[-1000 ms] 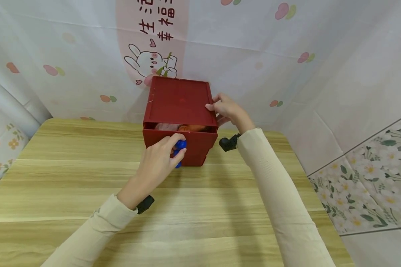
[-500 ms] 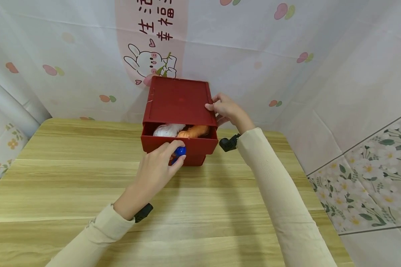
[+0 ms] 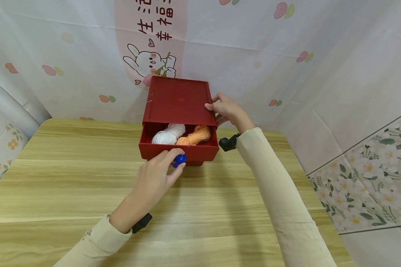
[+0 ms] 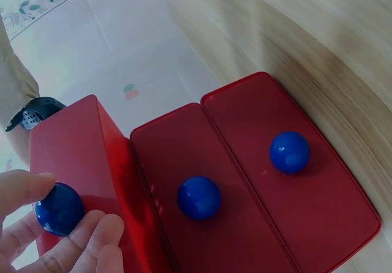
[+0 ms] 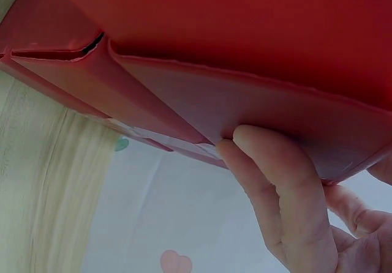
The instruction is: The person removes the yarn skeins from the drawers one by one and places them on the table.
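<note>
A small red drawer cabinet [image 3: 178, 100] stands on the wooden table, its top drawer [image 3: 202, 152] pulled partway out. In that drawer lie a skein of white yarn [image 3: 167, 135] and one of orange yarn [image 3: 196, 136]. My left hand [image 3: 153, 174] pinches the round blue knob [image 4: 59, 209] on the drawer's front between thumb and fingers. My right hand [image 3: 228, 108] holds the cabinet's right side, thumb on the top panel; in the right wrist view its fingers [image 5: 288, 181] press against the side wall.
Below the pulled drawer are two closed drawers, each with a blue knob, a middle knob [image 4: 199, 198] and a lower knob [image 4: 290, 152]. A patterned curtain [image 3: 220, 48] hangs close behind the cabinet. A tiled wall [image 3: 371, 178] borders the table [image 3: 87, 178] on the right.
My left hand has drawn the top drawer outward by its knob, toward me, so more of the white and orange yarn shows. My right hand has stayed on the cabinet.
</note>
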Tool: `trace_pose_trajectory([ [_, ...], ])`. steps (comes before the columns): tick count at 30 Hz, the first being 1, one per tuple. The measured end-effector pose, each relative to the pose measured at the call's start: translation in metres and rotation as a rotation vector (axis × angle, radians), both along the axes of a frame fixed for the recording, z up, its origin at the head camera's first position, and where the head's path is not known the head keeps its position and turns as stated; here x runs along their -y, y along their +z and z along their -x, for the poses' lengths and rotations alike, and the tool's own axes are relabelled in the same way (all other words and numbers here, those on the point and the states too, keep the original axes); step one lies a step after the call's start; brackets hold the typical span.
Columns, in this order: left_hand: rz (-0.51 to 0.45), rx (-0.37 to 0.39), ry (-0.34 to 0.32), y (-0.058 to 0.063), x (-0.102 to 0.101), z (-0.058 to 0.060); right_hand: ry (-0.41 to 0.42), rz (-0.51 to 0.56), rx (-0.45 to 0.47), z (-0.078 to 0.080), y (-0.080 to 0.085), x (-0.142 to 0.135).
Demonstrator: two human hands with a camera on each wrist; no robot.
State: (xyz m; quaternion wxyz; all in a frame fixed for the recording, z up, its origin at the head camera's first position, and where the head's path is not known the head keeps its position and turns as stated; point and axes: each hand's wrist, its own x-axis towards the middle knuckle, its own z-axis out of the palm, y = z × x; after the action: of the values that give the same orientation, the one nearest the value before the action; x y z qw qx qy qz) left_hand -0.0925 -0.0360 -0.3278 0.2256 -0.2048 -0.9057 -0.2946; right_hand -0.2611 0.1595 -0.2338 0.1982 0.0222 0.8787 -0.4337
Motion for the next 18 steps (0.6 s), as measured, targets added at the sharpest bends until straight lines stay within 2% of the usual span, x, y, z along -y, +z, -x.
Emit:
trace_pose_trajectory([
  [18, -0.004, -0.041, -0.026, -0.001, 0.002, -0.022, 0.011, 0.02, -0.001, -0.001, 0.0, -0.001],
])
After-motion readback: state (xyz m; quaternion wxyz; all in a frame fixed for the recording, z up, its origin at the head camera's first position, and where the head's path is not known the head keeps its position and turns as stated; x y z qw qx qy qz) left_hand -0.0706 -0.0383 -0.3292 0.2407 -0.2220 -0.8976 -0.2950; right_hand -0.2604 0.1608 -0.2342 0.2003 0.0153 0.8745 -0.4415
